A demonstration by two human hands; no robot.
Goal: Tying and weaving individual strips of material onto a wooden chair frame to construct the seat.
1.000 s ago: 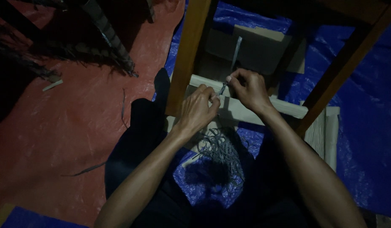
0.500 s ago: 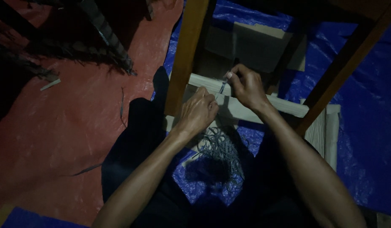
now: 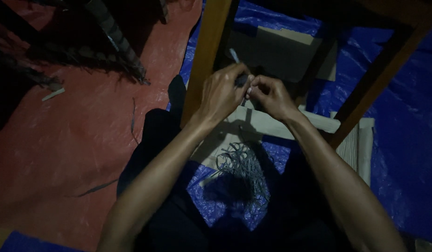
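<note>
Both my hands meet just above a pale wooden rail (image 3: 272,125). My left hand (image 3: 221,92) and my right hand (image 3: 268,94) pinch the same thin grey strip (image 3: 234,56), whose end pokes up past my left fingers. The strip's lower part is hidden between the hands. Below them, a loose bundle of grey strips (image 3: 241,165) lies on blue tarp in front of my lap. A brown wooden leg (image 3: 207,56) stands just left of my left hand.
A second slanted brown leg (image 3: 372,84) rises at the right. Blue tarp (image 3: 403,140) covers the floor on the right, red tarp (image 3: 76,140) on the left. A dark frayed woven piece (image 3: 111,42) lies at upper left. A cardboard piece (image 3: 281,51) sits beyond the rail.
My left hand rose from the rail and joined my right hand. Both now grip the strip together, slightly higher and more to the left than before.
</note>
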